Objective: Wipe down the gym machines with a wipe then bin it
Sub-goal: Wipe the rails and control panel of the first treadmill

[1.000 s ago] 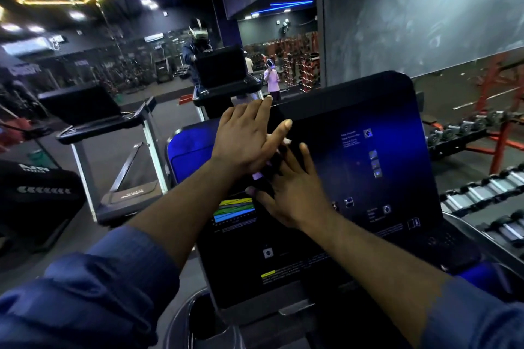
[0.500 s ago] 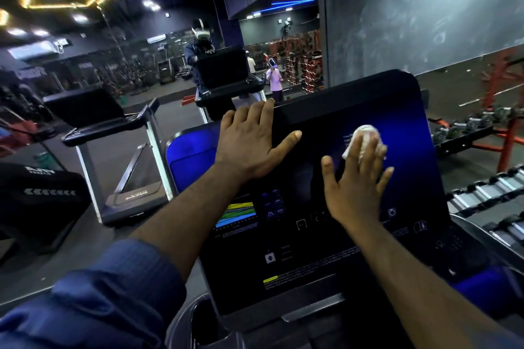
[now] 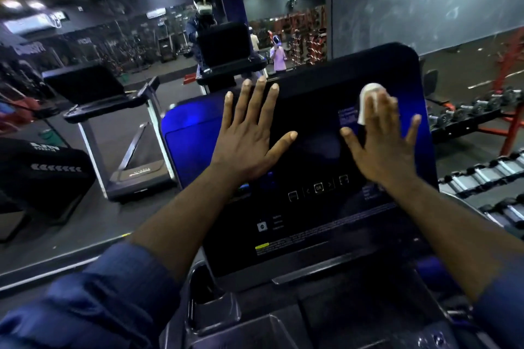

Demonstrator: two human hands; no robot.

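Observation:
A treadmill's black and blue console panel [image 3: 312,150] fills the middle of the head view. My left hand [image 3: 249,133] lies flat on its upper left part, fingers spread and straight. My right hand [image 3: 382,144] presses a white wipe [image 3: 367,102] against the upper right of the panel with straight, spread fingers; most of the wipe is hidden under them. Touch buttons show below the hands.
A mirror wall ahead reflects a second treadmill [image 3: 113,127] at the left and the gym floor. Dumbbell racks [image 3: 482,167] stand to the right. A cup holder recess [image 3: 207,300] sits at the console's lower left.
My right hand swept the wipe from the panel's middle, under my left hand, to the upper right and a little higher. My left hand stayed flat on the upper left.

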